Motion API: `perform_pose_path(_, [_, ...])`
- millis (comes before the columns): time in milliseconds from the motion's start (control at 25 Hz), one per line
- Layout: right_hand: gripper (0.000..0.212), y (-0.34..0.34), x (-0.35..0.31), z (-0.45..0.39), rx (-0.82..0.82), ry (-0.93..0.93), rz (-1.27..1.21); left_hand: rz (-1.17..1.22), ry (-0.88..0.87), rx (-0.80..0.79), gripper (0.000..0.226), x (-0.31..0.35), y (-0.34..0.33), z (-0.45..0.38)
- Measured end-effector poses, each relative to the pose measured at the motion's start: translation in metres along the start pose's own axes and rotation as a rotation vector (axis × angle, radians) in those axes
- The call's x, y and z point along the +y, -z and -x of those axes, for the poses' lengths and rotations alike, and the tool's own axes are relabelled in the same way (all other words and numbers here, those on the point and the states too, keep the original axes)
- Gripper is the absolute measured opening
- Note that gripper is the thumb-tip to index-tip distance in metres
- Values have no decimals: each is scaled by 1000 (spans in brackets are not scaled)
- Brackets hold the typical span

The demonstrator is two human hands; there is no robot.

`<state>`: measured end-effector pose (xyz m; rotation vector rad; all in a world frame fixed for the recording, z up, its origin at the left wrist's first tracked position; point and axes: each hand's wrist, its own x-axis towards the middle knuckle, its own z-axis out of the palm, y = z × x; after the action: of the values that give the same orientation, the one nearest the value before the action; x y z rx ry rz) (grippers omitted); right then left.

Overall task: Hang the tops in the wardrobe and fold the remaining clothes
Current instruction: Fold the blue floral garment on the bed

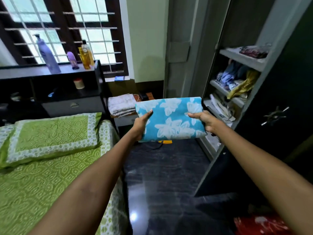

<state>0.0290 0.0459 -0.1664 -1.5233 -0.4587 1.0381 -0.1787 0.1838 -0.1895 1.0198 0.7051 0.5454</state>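
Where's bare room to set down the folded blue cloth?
Free: green bedspread below the pillow; top wardrobe shelf left of the dark bundle. Crowded: middle shelves stuffed with clothes; side table holds a folded pile. Both hands grip the cloth.

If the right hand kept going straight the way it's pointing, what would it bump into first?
Probably the wardrobe's lower shelves, with the piled clothes on them. The right hand grips the folded blue floral cloth just before the open wardrobe, though depth is hard to judge.
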Motion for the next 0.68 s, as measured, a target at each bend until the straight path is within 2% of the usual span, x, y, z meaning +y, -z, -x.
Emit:
perform_pose_path(80, [20,4,-11,-27,12,-4,3,-8,-22,-20,36,8,-5,-31])
perform_pose_path(200, [16,10,-28,-76,42,8,-31,-100,-21,-45,58,26,-6,-92])
perform_pose_path(320, [17,20,-51,-141,98,53,-98,-88,-13,-91,38,53,-9,-172])
perform_pose_path(480, [34,34,-73,-207,162,34,-197,-150,25,-159,37,96,-28,-262])
perform_pose_path(680, [33,85,-105,-268,316,48,-301,-258,113,-281,35,120,-84,-372])
